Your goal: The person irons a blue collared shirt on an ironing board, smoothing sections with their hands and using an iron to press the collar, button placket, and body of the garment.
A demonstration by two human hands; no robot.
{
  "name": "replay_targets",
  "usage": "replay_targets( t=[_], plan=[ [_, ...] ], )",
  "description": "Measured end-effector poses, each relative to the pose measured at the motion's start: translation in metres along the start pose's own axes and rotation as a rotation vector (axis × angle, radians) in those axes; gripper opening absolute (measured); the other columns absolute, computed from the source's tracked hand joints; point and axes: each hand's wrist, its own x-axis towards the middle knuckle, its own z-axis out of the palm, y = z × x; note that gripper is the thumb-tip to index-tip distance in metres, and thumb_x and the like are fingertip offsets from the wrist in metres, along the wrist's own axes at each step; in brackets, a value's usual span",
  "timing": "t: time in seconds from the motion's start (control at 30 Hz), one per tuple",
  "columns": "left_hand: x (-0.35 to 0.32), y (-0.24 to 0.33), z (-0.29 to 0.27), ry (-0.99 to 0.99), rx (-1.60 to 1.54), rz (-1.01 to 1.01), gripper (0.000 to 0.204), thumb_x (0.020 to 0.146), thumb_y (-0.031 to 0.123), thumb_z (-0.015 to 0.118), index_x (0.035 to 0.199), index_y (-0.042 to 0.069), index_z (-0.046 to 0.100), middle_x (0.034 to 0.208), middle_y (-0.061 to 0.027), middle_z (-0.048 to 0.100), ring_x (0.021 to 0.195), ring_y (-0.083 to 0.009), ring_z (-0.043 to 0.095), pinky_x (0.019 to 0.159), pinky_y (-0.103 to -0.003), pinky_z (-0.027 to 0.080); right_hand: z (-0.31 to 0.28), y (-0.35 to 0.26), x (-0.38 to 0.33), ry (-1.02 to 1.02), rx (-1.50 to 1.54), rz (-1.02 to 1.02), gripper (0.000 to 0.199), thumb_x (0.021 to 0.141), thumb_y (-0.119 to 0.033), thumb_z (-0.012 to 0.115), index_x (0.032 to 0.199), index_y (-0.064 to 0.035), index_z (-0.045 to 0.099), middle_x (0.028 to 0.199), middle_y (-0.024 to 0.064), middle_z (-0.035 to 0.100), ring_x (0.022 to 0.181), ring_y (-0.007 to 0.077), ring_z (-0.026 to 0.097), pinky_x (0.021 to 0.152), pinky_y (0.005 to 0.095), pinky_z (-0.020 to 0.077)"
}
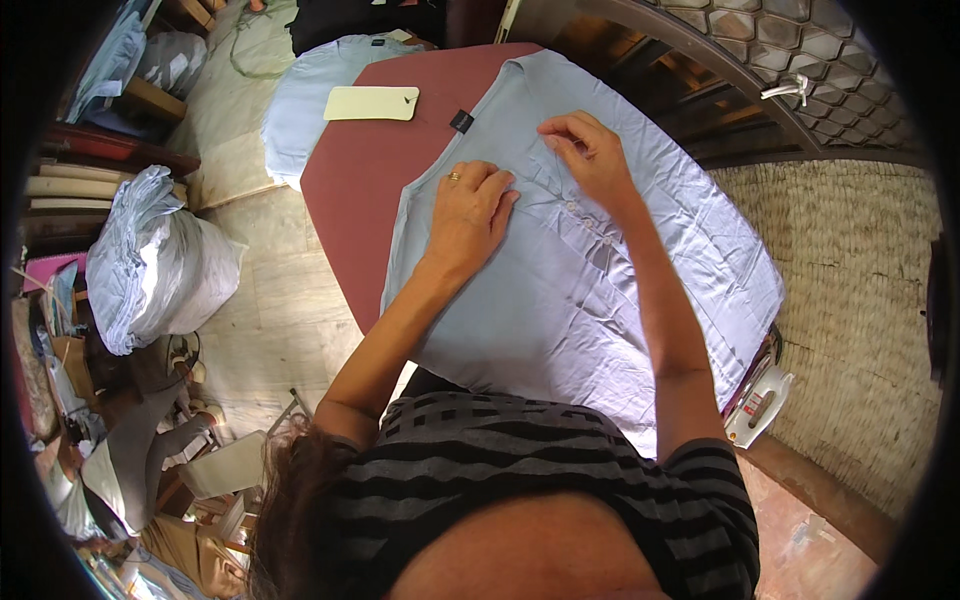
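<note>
A light blue garment (pixel 520 290) with a small-buttoned placket (pixel 585 222) is spread over a maroon-covered ironing board (pixel 350 210). At its neckline sits a small black label (pixel 461 121), and a cream hang tag (pixel 372 104) lies beyond it on the bare cover. My left hand (pixel 468 222), with a ring on one finger, rests on the garment beside the placket; its bent fingers close on the cloth. Just above the cloth, further right, my right hand (pixel 592 160) is closed in a pinch. Anything between that thumb and forefinger is too small to make out.
More light blue clothing (pixel 300 110) lies past the board's far left end. A plastic-wrapped clothing bundle (pixel 165 265) stands at left, near a chair (pixel 225 465). A white appliance (pixel 760 405) sits by the board's right edge. A latticed metal door (pixel 770 45) borders the far right.
</note>
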Motion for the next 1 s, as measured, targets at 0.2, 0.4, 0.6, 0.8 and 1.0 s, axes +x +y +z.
replay_targets(
  t=[0.2, 0.4, 0.6, 0.8, 1.0],
  plan=[
    [0.002, -0.011, 0.024, 0.014, 0.008, -0.03, 0.022, 0.081, 0.012, 0.074, 0.1, 0.006, 0.065, 0.091, -0.0073, 0.058, 0.084, -0.0273, 0.055, 0.072, -0.039, 0.041, -0.011, -0.001, 0.007, -0.332, -0.434, -0.101, 0.016, 0.085, -0.001, 0.061, 0.1, -0.0042, 0.067, 0.09, 0.0098, 0.057, 0.083, 0.0246, 0.058, 0.075, 0.0342, 0.0476],
    [0.012, -0.007, 0.024, -0.059, 0.073, -0.093, 0.028, 0.08, 0.02, 0.076, 0.102, 0.007, 0.063, 0.089, -0.0071, 0.058, 0.081, -0.0264, 0.056, 0.07, -0.039, 0.041, -0.006, -0.001, 0.018, -0.377, -0.318, -0.136, 0.007, 0.086, -0.004, 0.06, 0.093, -0.0022, 0.063, 0.084, 0.0098, 0.059, 0.077, 0.0276, 0.058, 0.071, 0.0363, 0.0471],
    [0.031, -0.008, 0.037, -0.043, 0.14, -0.079, 0.027, 0.082, 0.03, 0.075, 0.096, 0.009, 0.065, 0.085, -0.006, 0.06, 0.076, -0.026, 0.058, 0.07, -0.039, 0.039, -0.007, 0.0, -0.012, -0.084, 0.031, 0.107, 0.012, 0.086, -0.002, 0.062, 0.097, -0.0016, 0.066, 0.092, 0.0135, 0.067, 0.089, 0.0299, 0.064, 0.079, 0.0378, 0.0514],
    [0.041, -0.014, 0.041, -0.066, 0.171, -0.108, 0.024, 0.079, 0.032, 0.077, 0.086, 0.013, 0.067, 0.078, -0.0007, 0.061, 0.072, -0.023, 0.058, 0.072, -0.04, 0.036, -0.038, -0.005, -0.097, 0.189, -0.402, 0.038, 0.012, 0.088, -0.004, 0.065, 0.099, -0.0038, 0.069, 0.097, 0.0111, 0.066, 0.092, 0.0299, 0.063, 0.08, 0.0383, 0.0509],
    [0.045, -0.01, 0.042, -0.088, 0.196, -0.13, 0.018, 0.078, 0.028, 0.078, 0.081, 0.015, 0.066, 0.076, 0.0021, 0.062, 0.07, -0.0189, 0.057, 0.071, -0.038, 0.031, -0.07, -0.005, -0.155, 0.308, -0.592, 0.182, 0.011, 0.09, -0.013, 0.067, 0.097, -0.0051, 0.069, 0.093, 0.0092, 0.066, 0.087, 0.029, 0.06, 0.079, 0.0397, 0.0477]
  ],
)
